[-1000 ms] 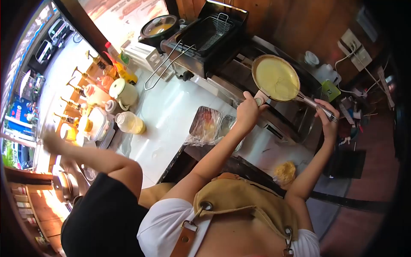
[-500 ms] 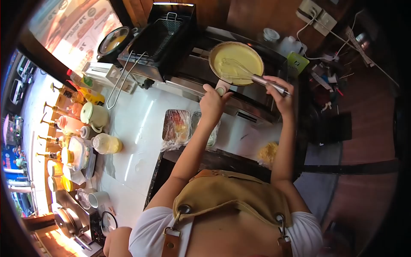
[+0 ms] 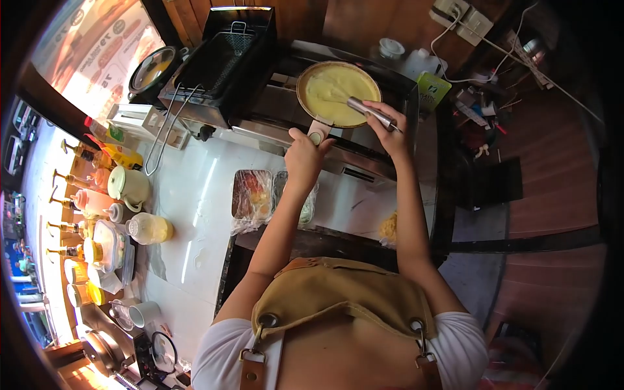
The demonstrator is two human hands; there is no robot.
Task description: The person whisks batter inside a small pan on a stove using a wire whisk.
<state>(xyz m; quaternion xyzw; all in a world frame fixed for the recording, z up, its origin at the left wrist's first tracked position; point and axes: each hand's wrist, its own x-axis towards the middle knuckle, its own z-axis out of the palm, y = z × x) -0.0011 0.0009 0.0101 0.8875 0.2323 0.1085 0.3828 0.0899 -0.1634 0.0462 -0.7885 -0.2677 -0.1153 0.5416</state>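
A round pan [image 3: 300,84] on the stove holds a pale yellow, creamy mixture [image 3: 325,91]. My left hand [image 3: 304,156] is closed around the pan's light-coloured handle [image 3: 318,132]. In my right hand [image 3: 392,127] is the steel handle of a whisk [image 3: 359,105]; its wires dip into the mixture and are partly hidden by it. Two plastic-wrapped metal trays of food lie below my left hand, the nearer one [image 3: 251,195] showing reddish and yellow contents. By my right forearm is a shredded yellow heap [image 3: 389,229], partly covered by the arm.
Left of the stove stands a black fryer [image 3: 221,65] with a wire basket, its long handles reaching over the counter [image 3: 195,214]. Pump bottles, a cream pot [image 3: 128,186] and a jar [image 3: 149,228] line the left edge. A green packet [image 3: 431,90] and loose cables are at the right.
The whole view has shifted slightly. Within the pan, the whisk has swung, its handle now nearer the pan's middle and its wires deeper in the mixture. My left hand keeps its hold.
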